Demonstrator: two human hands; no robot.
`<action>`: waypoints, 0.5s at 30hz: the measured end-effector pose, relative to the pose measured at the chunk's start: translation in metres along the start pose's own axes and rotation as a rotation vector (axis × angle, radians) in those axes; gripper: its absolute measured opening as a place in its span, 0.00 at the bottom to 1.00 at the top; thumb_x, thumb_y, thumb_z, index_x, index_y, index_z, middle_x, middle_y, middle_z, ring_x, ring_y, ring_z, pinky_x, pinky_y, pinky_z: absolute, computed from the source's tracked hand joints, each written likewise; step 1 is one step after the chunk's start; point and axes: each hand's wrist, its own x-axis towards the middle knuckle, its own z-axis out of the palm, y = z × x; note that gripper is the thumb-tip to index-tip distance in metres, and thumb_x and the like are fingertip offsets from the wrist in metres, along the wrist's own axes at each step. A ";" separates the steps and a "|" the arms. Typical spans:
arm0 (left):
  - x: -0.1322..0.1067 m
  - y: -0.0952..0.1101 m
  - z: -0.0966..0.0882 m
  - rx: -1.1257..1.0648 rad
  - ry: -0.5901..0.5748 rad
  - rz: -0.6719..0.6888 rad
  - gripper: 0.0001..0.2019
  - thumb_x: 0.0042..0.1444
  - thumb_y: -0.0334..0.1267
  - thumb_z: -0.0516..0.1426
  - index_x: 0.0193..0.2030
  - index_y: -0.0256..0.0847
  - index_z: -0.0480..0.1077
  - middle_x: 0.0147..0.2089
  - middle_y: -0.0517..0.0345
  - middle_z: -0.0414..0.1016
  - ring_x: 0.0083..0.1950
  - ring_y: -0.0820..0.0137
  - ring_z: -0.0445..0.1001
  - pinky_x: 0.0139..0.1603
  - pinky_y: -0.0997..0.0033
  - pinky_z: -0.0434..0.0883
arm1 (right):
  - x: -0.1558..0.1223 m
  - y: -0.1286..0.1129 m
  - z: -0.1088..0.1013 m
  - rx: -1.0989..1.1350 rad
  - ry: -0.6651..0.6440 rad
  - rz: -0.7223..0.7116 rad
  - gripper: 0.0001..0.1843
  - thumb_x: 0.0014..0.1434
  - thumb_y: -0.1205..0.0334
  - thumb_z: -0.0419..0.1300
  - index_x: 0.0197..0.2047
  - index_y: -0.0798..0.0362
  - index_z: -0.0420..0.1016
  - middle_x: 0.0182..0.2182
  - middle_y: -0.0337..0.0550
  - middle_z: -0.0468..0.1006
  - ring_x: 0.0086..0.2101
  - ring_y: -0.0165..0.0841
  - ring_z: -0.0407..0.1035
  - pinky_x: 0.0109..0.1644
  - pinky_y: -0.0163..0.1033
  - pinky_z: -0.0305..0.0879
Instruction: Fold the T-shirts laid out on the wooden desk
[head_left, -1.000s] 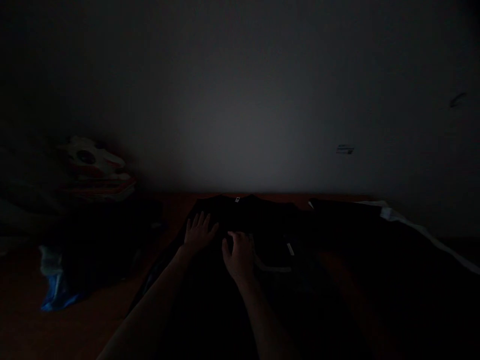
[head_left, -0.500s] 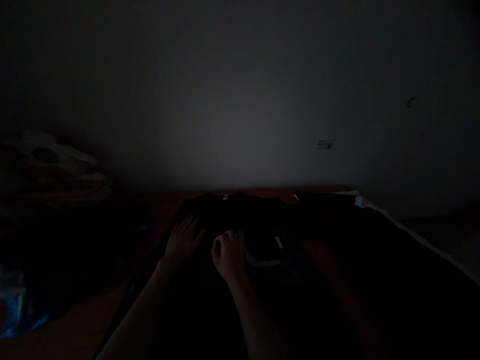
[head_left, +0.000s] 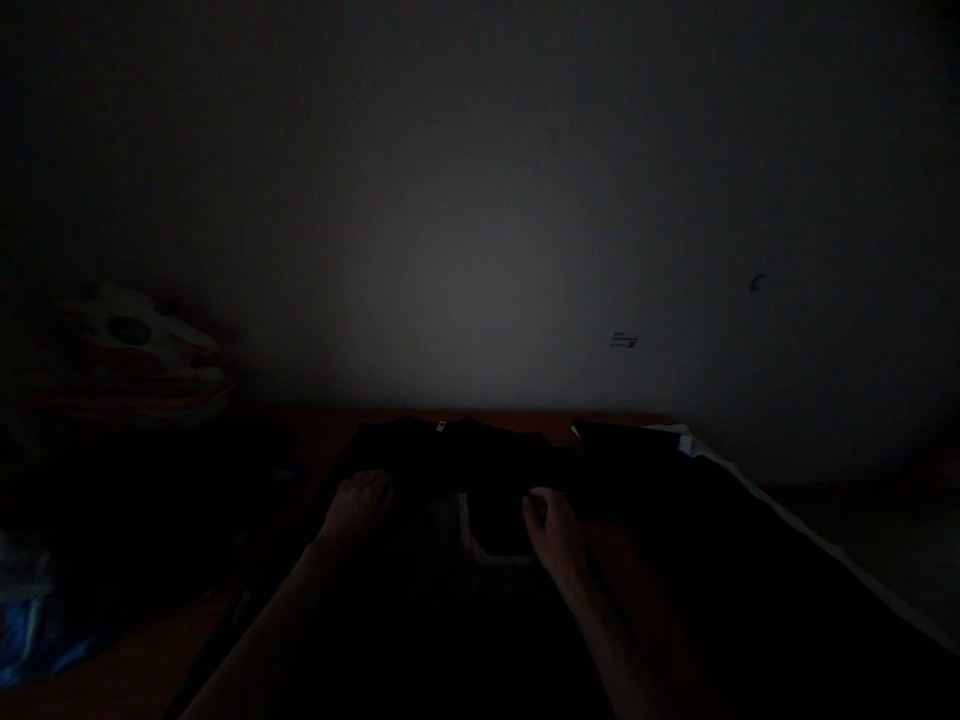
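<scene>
The scene is very dark. A black garment (head_left: 450,450) with a small white neck label lies flat on a reddish-brown surface (head_left: 330,435). My left hand (head_left: 358,505) rests on its left side; the fingers look curled down on the cloth. My right hand (head_left: 553,528) lies on the garment's right side, fingers bent as if pinching the fabric. A pale strip (head_left: 480,548) of cloth shows between the two hands.
A dark cloth with a white edge (head_left: 750,500) spreads to the right. A white and orange bundle (head_left: 142,350) sits at the far left by the wall, over a dark heap. Blue plastic (head_left: 37,640) lies at the lower left.
My right hand has moved to the right, from the garment's middle to its right side. My left hand has stayed on the left part, its fingers now curled. The camera has turned slightly.
</scene>
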 end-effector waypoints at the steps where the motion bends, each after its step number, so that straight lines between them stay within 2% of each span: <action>1: -0.004 0.010 0.000 0.019 -0.021 -0.029 0.17 0.63 0.34 0.51 0.53 0.41 0.77 0.57 0.43 0.79 0.57 0.52 0.77 0.59 0.49 0.71 | 0.009 0.018 -0.016 -0.035 0.019 0.091 0.17 0.63 0.52 0.55 0.49 0.53 0.74 0.48 0.53 0.80 0.50 0.40 0.75 0.57 0.41 0.67; 4: -0.021 0.045 0.005 -0.009 -0.031 -0.041 0.20 0.62 0.29 0.51 0.57 0.41 0.75 0.62 0.44 0.75 0.61 0.52 0.74 0.60 0.48 0.70 | 0.032 0.063 -0.054 -0.107 0.045 0.288 0.24 0.63 0.50 0.53 0.49 0.63 0.74 0.48 0.69 0.78 0.51 0.50 0.75 0.56 0.50 0.67; 6: -0.033 0.063 0.010 -0.107 -0.026 0.046 0.19 0.62 0.30 0.52 0.56 0.43 0.75 0.63 0.48 0.74 0.61 0.55 0.73 0.62 0.51 0.69 | 0.043 0.083 -0.068 -0.131 0.008 0.417 0.29 0.63 0.44 0.52 0.43 0.66 0.76 0.40 0.75 0.79 0.46 0.57 0.77 0.50 0.55 0.69; 8: -0.042 0.073 0.013 -0.226 -0.017 0.136 0.17 0.62 0.31 0.52 0.55 0.45 0.75 0.62 0.50 0.75 0.61 0.57 0.73 0.62 0.52 0.69 | 0.054 0.095 -0.073 -0.125 -0.048 0.496 0.32 0.60 0.38 0.55 0.34 0.64 0.78 0.30 0.73 0.79 0.40 0.61 0.78 0.43 0.57 0.70; 10: -0.046 0.074 0.013 -0.348 -0.002 0.177 0.16 0.61 0.31 0.53 0.52 0.46 0.76 0.60 0.50 0.76 0.59 0.58 0.74 0.61 0.52 0.70 | 0.063 0.099 -0.072 -0.085 -0.082 0.507 0.29 0.54 0.37 0.61 0.28 0.60 0.78 0.24 0.68 0.78 0.36 0.61 0.79 0.39 0.56 0.70; 13: -0.045 0.069 0.008 -0.553 0.039 0.116 0.12 0.61 0.34 0.53 0.46 0.45 0.78 0.56 0.48 0.78 0.57 0.59 0.75 0.60 0.55 0.71 | 0.074 0.097 -0.064 0.009 -0.022 0.439 0.18 0.47 0.47 0.70 0.26 0.54 0.78 0.22 0.58 0.78 0.35 0.57 0.79 0.38 0.51 0.71; 15: -0.041 0.065 0.004 -0.701 0.072 0.025 0.11 0.61 0.37 0.54 0.44 0.45 0.77 0.53 0.49 0.79 0.55 0.60 0.76 0.59 0.56 0.72 | 0.079 0.091 -0.058 0.088 0.101 0.351 0.12 0.47 0.53 0.69 0.28 0.53 0.79 0.22 0.53 0.78 0.35 0.53 0.79 0.37 0.49 0.71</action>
